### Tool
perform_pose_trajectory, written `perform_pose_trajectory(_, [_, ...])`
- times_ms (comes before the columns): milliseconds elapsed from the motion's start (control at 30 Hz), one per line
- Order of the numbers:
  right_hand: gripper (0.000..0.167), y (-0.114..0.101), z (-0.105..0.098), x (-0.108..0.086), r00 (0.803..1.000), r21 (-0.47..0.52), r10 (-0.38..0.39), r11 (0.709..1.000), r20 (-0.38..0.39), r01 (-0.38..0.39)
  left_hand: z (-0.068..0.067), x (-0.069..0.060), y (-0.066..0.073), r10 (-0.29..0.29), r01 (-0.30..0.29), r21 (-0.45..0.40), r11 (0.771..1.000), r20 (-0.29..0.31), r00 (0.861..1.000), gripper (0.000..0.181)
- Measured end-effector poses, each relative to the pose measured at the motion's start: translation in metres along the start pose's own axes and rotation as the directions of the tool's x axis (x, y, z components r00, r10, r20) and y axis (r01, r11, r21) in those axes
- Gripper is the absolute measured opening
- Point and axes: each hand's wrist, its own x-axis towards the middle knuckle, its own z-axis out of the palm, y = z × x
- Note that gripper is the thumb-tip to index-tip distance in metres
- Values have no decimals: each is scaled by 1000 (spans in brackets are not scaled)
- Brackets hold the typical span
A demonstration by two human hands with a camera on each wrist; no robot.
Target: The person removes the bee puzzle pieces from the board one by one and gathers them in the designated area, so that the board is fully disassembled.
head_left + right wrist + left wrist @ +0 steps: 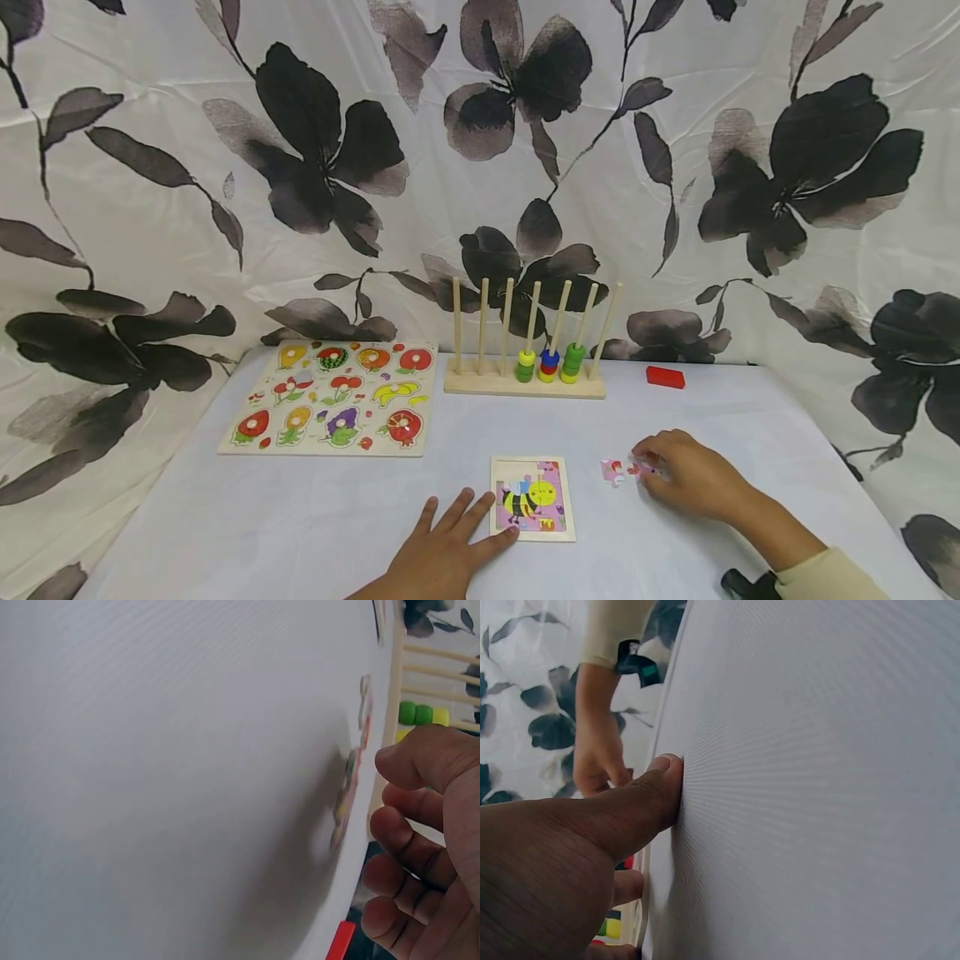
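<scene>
My left hand (pixel 442 550), fingers spread wide: the thumb tip rests on the lower edge of a flat rectangular puzzle with a yellow-and-black bee in a pale wooden frame (pixel 534 498), and the index fingertip meets its left edge. The puzzle lies in front of me on a white-covered tabletop (pixel 337 500).

My right hand (pixel 686 473), fingers loosely bent, with a narrow gap between thumb and index finger: it is over small, flat, pink printed puzzle pieces (pixel 612 472), which lie right of the frame, well apart from it. I cannot tell whether my fingertips touch them.

Printed marks on the bee puzzle and pieces are too small to read.

Behind: a pale wooden board of colourful fruit shapes (pixel 311 398), left; a pale wooden stand with seven upright pegs (pixel 480 387), three bearing coloured rings; a red rectangular block (pixel 665 377), right.
</scene>
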Motion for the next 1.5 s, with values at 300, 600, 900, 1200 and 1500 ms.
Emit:
perform_pose_trajectory(300, [26,-18,4,10,996,7,-80,997,-34,80,1,0,0,0,0,-1,1000,-11,1000,94])
perform_pose_trajectory(600, [26,-42,12,20,996,28,-87,996,4,87,1,0,0,3,-3,6,1000,-17,1000,94])
perform_pose_trajectory(900, [29,-59,20,27,988,52,-148,988,40,145,0,1,1,-23,23,2,1000,1,1000,93])
perform_pose_trajectory(1200, [28,-72,27,33,968,70,-249,967,43,245,0,1,2,-24,24,3,1000,1,1000,93])
perform_pose_trajectory(1500, [23,-84,32,40,955,89,-292,954,50,287,1,2,0,-16,16,10,1000,3,1000,92])
